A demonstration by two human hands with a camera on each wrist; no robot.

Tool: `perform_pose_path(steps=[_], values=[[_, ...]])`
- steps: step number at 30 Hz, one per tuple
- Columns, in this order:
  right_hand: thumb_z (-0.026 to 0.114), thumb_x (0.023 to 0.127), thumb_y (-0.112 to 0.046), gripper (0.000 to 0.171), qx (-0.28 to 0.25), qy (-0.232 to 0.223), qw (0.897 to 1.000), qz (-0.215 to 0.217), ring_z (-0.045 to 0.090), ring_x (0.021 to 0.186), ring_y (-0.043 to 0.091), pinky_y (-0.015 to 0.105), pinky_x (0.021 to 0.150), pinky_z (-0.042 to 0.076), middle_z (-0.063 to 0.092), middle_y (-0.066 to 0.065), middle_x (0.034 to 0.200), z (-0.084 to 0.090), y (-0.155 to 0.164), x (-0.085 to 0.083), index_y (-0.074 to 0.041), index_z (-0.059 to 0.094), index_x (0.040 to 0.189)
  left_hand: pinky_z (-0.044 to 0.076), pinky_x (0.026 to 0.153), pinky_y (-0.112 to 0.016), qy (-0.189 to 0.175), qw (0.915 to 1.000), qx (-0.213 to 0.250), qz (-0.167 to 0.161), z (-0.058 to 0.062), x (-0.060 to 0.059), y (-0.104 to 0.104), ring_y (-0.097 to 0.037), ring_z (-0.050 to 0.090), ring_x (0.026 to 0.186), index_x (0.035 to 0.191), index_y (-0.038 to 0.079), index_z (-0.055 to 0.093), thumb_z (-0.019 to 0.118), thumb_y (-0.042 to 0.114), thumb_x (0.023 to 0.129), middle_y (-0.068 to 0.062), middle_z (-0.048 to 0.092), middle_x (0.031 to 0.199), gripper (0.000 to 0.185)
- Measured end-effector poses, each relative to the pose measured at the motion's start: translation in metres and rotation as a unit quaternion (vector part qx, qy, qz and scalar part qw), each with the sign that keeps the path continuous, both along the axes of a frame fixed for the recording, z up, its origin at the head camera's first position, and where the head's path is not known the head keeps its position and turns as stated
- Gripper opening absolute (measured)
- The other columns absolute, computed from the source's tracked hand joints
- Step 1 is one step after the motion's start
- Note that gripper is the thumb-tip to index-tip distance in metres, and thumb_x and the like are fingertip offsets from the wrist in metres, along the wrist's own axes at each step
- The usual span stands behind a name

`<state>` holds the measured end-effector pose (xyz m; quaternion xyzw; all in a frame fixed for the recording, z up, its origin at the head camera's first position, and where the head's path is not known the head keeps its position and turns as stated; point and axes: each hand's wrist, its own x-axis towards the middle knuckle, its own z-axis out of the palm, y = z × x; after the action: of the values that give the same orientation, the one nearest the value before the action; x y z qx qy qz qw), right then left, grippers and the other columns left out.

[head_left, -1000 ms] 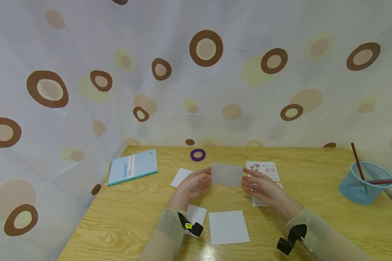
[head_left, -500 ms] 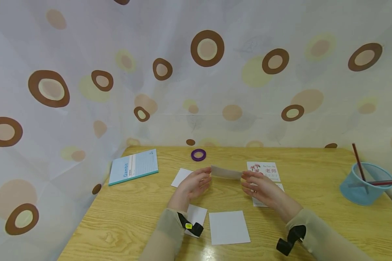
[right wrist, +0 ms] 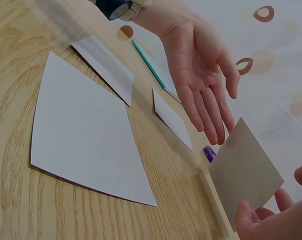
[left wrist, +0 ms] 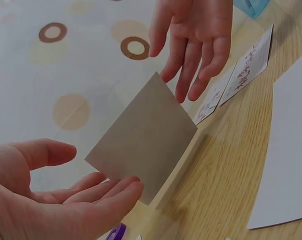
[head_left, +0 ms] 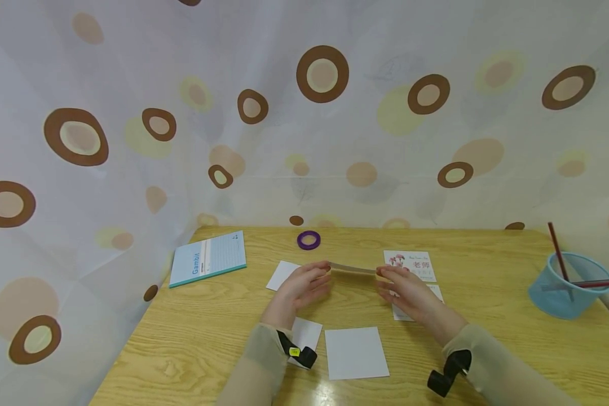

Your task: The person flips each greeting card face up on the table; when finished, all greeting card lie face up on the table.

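Note:
A small grey card (head_left: 352, 269) hangs above the wooden table (head_left: 223, 332), lying almost flat between my two hands. My left hand (head_left: 304, 285) has its fingers straight, and its fingertips touch the card's left edge; the thumb stands apart. My right hand (head_left: 406, 290) does the same at the right edge with straight fingers. In the left wrist view the card (left wrist: 143, 137) rests on my left fingertips (left wrist: 126, 187), with the right hand (left wrist: 196, 40) beyond it. The right wrist view shows the card (right wrist: 243, 172) against my right fingers (right wrist: 251, 217), and the left hand (right wrist: 201, 75) flat and open.
A white square sheet (head_left: 356, 352) lies near the front edge, with smaller white papers (head_left: 304, 334) (head_left: 282, 274) to its left. A blue notebook (head_left: 208, 259), a purple tape ring (head_left: 308, 239) and printed cards (head_left: 410, 265) lie farther back. A blue mesh basket (head_left: 568, 285) with red pencils stands at the right.
The card has tipped from facing me upright to lying nearly flat and edge-on between the fingertips. Both hands stayed almost where they were.

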<state>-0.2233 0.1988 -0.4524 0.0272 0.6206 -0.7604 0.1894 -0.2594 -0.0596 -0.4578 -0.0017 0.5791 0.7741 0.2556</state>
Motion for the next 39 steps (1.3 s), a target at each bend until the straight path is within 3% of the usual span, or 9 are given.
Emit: perform_pose_path(steps=[5,9,16,22,25,31,35,39], values=[[0.044,0.106,-0.026,0.052,0.055,0.021,0.998,-0.01,0.054,0.114,0.009,0.022,0.098,0.05,0.035,0.014,0.147,-0.002,-0.001,-0.002,0.006,0.03,0.145,0.032,0.119,-0.044,-0.007,0.9999,0.009,-0.001,0.0,-0.001,0.002,-0.04,0.034,0.144,0.149,-0.007,0.034,0.042,0.006,0.105,-0.026,0.031,0.157,0.047],[0.045,0.106,-0.025,0.048,0.069,0.023,0.997,-0.03,0.055,0.116,0.01,0.024,0.1,0.05,0.034,0.019,0.151,-0.003,-0.001,-0.005,0.006,0.034,0.143,0.033,0.118,-0.044,-0.003,0.9999,0.014,-0.004,0.001,-0.001,0.003,-0.041,0.036,0.143,0.148,-0.009,0.034,0.041,0.005,0.105,-0.029,0.032,0.155,0.046],[0.043,0.107,-0.026,0.051,0.081,0.021,0.995,-0.061,0.055,0.124,0.017,0.024,0.1,0.051,0.037,0.02,0.15,-0.007,-0.001,-0.008,0.006,0.034,0.146,0.036,0.116,-0.045,-0.003,1.0,0.005,-0.005,-0.002,-0.001,0.005,-0.038,0.044,0.139,0.146,-0.012,0.036,0.043,0.007,0.104,-0.03,0.04,0.149,0.046],[0.049,0.105,-0.022,0.048,0.087,0.022,0.993,-0.08,0.061,0.109,0.007,0.022,0.095,0.053,0.055,0.006,0.131,-0.009,0.0,-0.009,0.005,0.04,0.142,0.037,0.115,-0.045,-0.004,1.0,0.007,-0.004,-0.003,0.0,0.007,-0.039,0.045,0.137,0.144,-0.013,0.038,0.043,0.006,0.104,-0.032,0.042,0.147,0.045],[0.05,0.104,-0.018,0.046,0.09,0.025,0.992,-0.081,0.062,0.104,0.003,0.023,0.095,0.053,0.056,0.001,0.126,-0.009,0.0,-0.009,0.006,0.041,0.142,0.036,0.116,-0.045,-0.004,0.9999,0.01,-0.003,-0.003,0.0,0.008,-0.039,0.044,0.138,0.143,-0.013,0.039,0.043,0.007,0.104,-0.033,0.041,0.148,0.044],[0.048,0.104,-0.01,0.048,0.106,0.044,0.991,-0.068,0.058,0.099,-0.003,0.025,0.098,0.052,0.041,0.021,0.148,-0.01,0.0,-0.009,0.006,0.035,0.148,0.039,0.114,-0.045,-0.014,0.9998,0.007,0.011,-0.005,-0.001,0.009,-0.038,0.048,0.135,0.142,-0.011,0.043,0.045,0.008,0.104,-0.029,0.05,0.141,0.042],[0.048,0.104,-0.007,0.051,0.121,0.054,0.99,-0.057,0.056,0.099,-0.006,0.026,0.1,0.051,0.033,0.025,0.154,-0.012,0.001,-0.009,0.004,0.031,0.151,0.039,0.114,-0.045,-0.018,0.9997,0.005,0.015,-0.005,-0.001,0.01,-0.037,0.05,0.134,0.141,-0.011,0.044,0.046,0.008,0.103,-0.027,0.052,0.139,0.042],[0.049,0.103,-0.006,0.053,0.141,0.07,0.986,-0.05,0.057,0.113,0.007,0.031,0.104,0.05,0.035,0.025,0.153,-0.015,0.004,-0.01,0.001,0.03,0.152,0.039,0.115,-0.045,-0.017,0.9998,-0.001,0.011,-0.005,-0.001,0.011,-0.036,0.051,0.133,0.142,-0.011,0.044,0.046,0.008,0.103,-0.028,0.051,0.14,0.043]])
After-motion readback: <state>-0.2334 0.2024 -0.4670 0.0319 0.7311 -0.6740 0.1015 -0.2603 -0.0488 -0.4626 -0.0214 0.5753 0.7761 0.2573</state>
